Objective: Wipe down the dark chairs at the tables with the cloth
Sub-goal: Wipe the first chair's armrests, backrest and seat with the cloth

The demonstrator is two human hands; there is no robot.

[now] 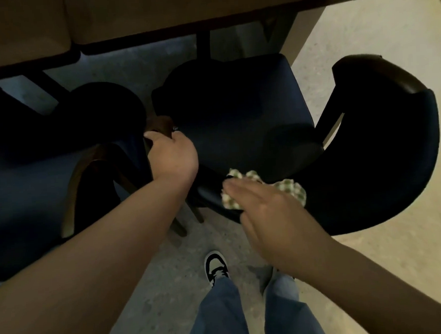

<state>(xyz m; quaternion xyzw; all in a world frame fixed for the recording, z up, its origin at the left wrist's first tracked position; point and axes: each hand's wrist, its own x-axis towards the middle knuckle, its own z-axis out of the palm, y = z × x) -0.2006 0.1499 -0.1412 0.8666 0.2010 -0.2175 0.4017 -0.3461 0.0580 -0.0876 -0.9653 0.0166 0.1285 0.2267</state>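
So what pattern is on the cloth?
The cloth has green and cream checks, seen in the head view under the right hand.

open floor (377, 41) right of the dark chair (239, 114), worktop (179, 12) edge hanging over its front, second chair (34, 183) jammed close on the left, tight gap between

Café-like dining room: tables (153, 13), padded chairs (237, 119).
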